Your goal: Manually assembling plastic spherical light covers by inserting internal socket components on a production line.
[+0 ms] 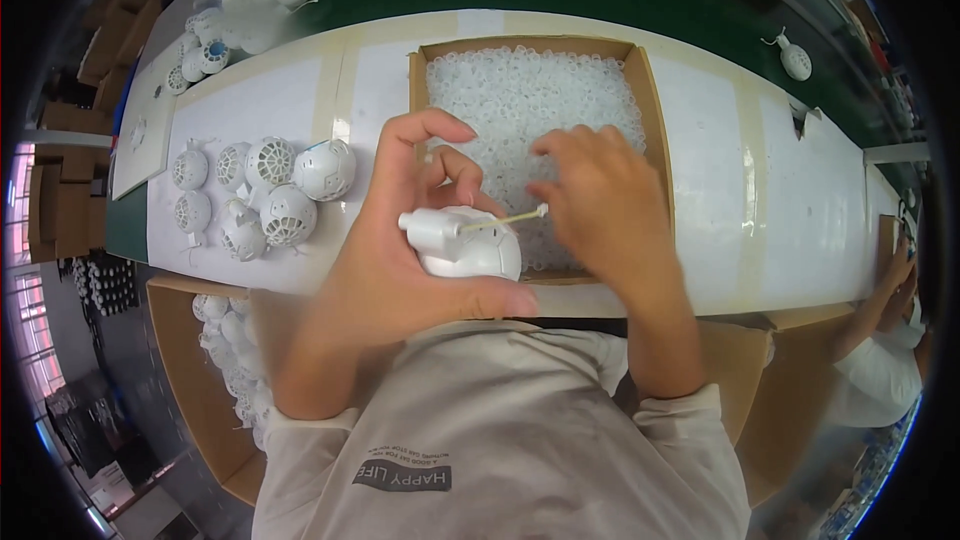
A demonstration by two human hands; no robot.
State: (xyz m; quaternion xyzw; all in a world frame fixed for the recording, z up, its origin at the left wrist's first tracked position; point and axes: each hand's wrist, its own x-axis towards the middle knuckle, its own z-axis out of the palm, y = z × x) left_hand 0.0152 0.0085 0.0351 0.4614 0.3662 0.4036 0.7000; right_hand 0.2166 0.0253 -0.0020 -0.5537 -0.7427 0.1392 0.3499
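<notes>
My left hand [400, 210] is closed around a white rounded plastic housing [480, 252] with a short cylinder on its side. From that cylinder a thin yellowish cord [500, 222] stretches to the right and ends in a small white tip. My right hand [610, 200] hovers beside the tip, thumb and forefinger apart, with nothing visible between them. Behind both hands lies a shallow cardboard box [655, 130] filled with small clear plastic rings [530, 90]. Part of the rings is covered by my hands.
Several white openwork balls [270, 162] sit on the white table [720, 200] at left, with more balls [240, 20] farther back. A single ball [795, 62] lies far right. Below left, a carton [190, 380] holds white parts. Another person's arm [870, 310] shows at right.
</notes>
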